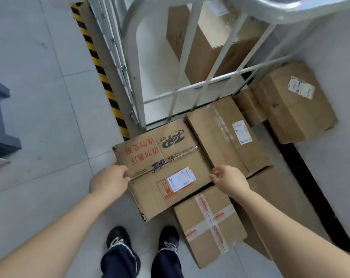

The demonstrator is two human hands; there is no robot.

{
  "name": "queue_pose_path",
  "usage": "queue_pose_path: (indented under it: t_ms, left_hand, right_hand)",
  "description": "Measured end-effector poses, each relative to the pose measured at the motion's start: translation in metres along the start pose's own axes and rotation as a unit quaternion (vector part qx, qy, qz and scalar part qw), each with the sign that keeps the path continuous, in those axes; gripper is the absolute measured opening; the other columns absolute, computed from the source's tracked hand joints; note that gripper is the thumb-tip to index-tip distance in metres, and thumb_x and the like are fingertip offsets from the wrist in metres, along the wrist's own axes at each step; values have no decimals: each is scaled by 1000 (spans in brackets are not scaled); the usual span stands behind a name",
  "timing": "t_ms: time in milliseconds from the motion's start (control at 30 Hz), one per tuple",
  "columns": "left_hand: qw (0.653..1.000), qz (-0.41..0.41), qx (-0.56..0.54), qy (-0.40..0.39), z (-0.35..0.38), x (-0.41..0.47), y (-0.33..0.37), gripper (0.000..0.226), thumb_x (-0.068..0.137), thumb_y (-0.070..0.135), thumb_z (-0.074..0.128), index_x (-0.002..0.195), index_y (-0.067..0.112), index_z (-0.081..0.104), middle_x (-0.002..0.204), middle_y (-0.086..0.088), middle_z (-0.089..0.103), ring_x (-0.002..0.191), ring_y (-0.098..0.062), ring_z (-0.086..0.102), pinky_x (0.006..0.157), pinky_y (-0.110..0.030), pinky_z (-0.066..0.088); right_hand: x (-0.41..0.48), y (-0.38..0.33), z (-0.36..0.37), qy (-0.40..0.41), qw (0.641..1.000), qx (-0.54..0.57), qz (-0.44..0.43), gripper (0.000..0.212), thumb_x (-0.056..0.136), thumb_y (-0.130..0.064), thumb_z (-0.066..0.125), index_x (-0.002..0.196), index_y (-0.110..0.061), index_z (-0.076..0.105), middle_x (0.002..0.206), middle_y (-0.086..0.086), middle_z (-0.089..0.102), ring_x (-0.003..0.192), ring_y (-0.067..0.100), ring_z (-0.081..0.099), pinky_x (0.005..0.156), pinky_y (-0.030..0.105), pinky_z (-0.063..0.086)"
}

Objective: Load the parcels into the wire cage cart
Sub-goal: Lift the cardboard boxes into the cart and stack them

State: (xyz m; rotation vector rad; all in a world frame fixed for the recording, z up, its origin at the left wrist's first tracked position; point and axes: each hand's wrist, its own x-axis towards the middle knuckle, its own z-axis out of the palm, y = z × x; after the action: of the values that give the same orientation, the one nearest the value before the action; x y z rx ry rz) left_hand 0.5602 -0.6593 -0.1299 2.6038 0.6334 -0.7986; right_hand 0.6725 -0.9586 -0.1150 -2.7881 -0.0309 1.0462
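Parcels: five outside cart [134, 81], one inside

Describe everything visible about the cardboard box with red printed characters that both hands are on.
The printed box is a worn brown corrugated carton, lying flat and skewed on the floor just before the wire cage cart. Its top bears red characters, a dark logo, a taped centre seam and a white shipping label. Corners look scuffed. The left hand grips its left edge, the right hand its right edge. Its near corner overlaps the cross-taped box.
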Motion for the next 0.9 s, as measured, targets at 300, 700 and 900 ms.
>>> queue_pose_path:
  t_ms: [300, 700, 900]
  left_hand:
    - [994, -83, -28, -72, 159, 45, -53, 35, 96, 35, 49, 130, 26, 56, 130, 3, 59, 115, -26, 57, 87, -36, 50]
    - [948, -186, -227, -119, 292, 128, -66, 59, 92, 49, 54, 135, 10, 47, 136, -11, 51, 122, -29, 51, 95, -40, 44]
    - [863, -276, -421, -46, 303, 142, -79, 46, 98, 27, 53, 140, 12, 43, 141, -2, 50, 124, -29, 51, 103, -45, 41]
  right_hand:
    - [114, 17, 118, -54, 998, -28, 32, 44, 92, -41, 57, 132, -23, 56, 130, 2, 61, 116, 24, 58, 94, 35, 48]
    - [257, 47, 197, 74, 988, 84, 110, 76, 79, -44, 71, 137, -5, 44, 145, 15, 35, 135, 32, 38, 113, 40, 33]
    - [268, 45, 198, 73, 978, 107, 166, 93, 74, -62, 70, 144, -9, 39, 149, 16, 32, 140, 35, 29, 115, 47, 30]
